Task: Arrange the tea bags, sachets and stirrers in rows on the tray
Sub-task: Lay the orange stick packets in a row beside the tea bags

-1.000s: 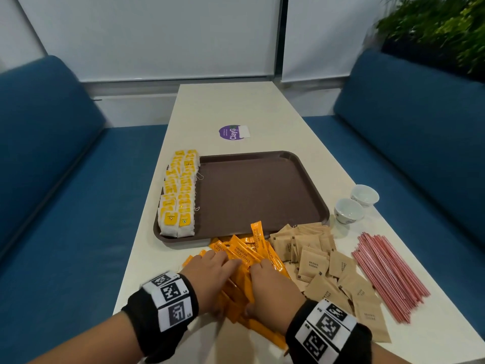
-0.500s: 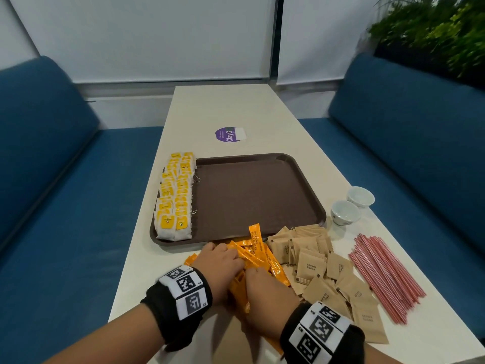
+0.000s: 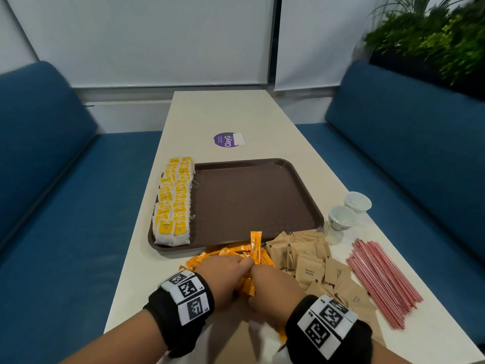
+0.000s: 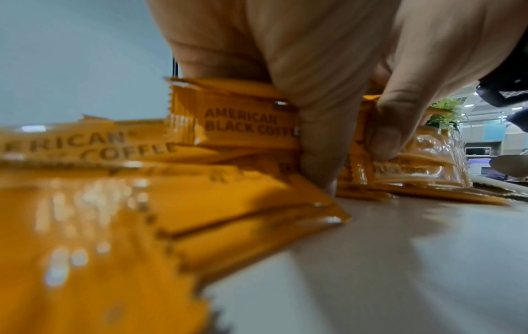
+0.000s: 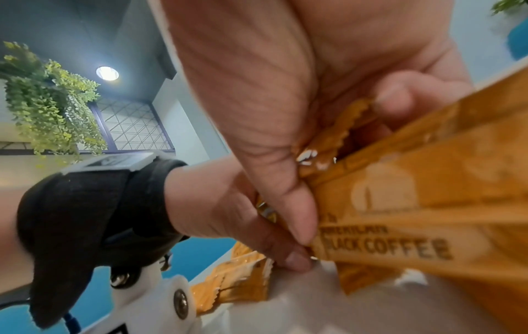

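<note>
Orange coffee sachets [image 3: 242, 254]: slim glossy sticks with crimped ends, heaped on the table [image 3: 236, 114] just beside the near rim of the brown tray [image 3: 307, 203]. Left hand [image 3: 223, 278] and right hand [image 3: 275, 287] both have fingers curled round a bunch of these sachets, knuckles touching. Tray holds two rows of yellow-tagged tea bags [image 3: 174, 200] along its left side. Print on sachets reads "AMERICAN BLACK COFFEE". Tan sachets [image 3: 311, 269] marked "BROWN SUGAR" lie right of the heap, red stirrers [image 3: 380, 282] beyond them
</note>
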A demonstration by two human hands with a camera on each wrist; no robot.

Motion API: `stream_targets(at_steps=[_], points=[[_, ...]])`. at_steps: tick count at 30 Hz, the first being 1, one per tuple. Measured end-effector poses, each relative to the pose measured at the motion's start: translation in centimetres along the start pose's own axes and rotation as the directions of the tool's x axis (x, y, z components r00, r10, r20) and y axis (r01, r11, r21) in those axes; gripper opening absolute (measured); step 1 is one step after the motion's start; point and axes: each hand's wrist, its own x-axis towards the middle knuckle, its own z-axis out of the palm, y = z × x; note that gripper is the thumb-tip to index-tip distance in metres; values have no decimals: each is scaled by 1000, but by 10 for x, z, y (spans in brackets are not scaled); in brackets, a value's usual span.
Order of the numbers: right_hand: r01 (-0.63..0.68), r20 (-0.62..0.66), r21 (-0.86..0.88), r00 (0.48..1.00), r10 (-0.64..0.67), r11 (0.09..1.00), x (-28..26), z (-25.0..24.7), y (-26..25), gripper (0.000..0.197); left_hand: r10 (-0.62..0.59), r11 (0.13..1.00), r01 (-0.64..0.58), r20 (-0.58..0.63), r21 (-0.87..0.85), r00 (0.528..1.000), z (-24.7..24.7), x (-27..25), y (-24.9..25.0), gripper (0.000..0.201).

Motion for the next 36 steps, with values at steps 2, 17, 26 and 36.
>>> stream_targets(at_steps=[2,17,26,36], points=[[7,-6,8,1000,-7,1000,0,-1,0,36,1,1000,-1,-11,-21,1000,0,0,-1,53],[104,-242,58,966,-87,993,12,-57,6,16,-150,941,52,-276,-334,949,-34,1,-19,20],[218,-198,186,963,-181,958,12,-89,3,22,-286,698,-16,-300,-716,910,-45,-5,-28,76],[199,-306,518,951,-37,832,29,-80,3,49,-376,451,-42,-233,-891,897,-42,2,-25,64]])
